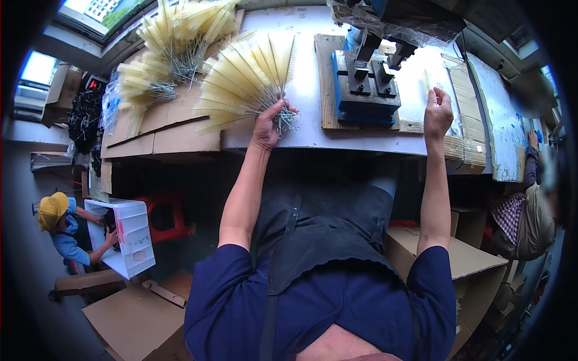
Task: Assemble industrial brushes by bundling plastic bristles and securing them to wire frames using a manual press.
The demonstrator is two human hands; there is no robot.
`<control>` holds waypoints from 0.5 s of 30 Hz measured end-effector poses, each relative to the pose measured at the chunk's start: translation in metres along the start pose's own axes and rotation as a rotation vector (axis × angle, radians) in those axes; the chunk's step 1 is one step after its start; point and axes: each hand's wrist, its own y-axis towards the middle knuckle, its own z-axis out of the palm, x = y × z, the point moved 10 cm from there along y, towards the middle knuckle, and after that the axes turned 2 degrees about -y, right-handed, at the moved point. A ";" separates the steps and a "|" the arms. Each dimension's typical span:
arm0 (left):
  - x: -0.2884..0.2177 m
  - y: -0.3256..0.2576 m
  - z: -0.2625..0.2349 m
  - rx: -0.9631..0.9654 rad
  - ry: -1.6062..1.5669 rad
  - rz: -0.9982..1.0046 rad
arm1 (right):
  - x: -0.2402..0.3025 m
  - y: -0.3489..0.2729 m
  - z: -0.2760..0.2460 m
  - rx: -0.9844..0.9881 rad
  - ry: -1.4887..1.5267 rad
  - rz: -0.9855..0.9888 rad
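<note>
My left hand (272, 124) is closed round the twisted wire stems of several tube brushes (250, 72). Their pale yellow bristles fan out up and to the left, while the looped wire ends stick out below the fist. Off to the right, my right hand (438, 114) is raised at the bench edge with its fingers pinched. A faint pale yellow strip, which looks like a single tube brush (427, 78), rises from those fingertips. Between my hands stands a blue and black press fixture (367, 90) on a wooden board (328, 78).
More yellow brushes (186, 36) lie piled on cardboard (186, 129) at the left of the bench. Flat cardboard (466, 108) lies right of the press. One person (60, 222) handles a white crate (129, 234) at left; another person (524, 216) works at right. An open carton (451, 259) stands beside me.
</note>
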 end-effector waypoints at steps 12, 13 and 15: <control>0.031 -0.063 0.083 0.257 0.270 0.021 | 0.190 -0.115 0.113 0.641 0.563 0.150; 0.033 -0.066 0.085 0.236 0.234 0.022 | 0.184 -0.118 0.115 0.637 0.644 0.241; 0.034 -0.070 0.089 0.216 0.193 0.018 | 0.177 -0.116 0.104 0.528 0.816 0.294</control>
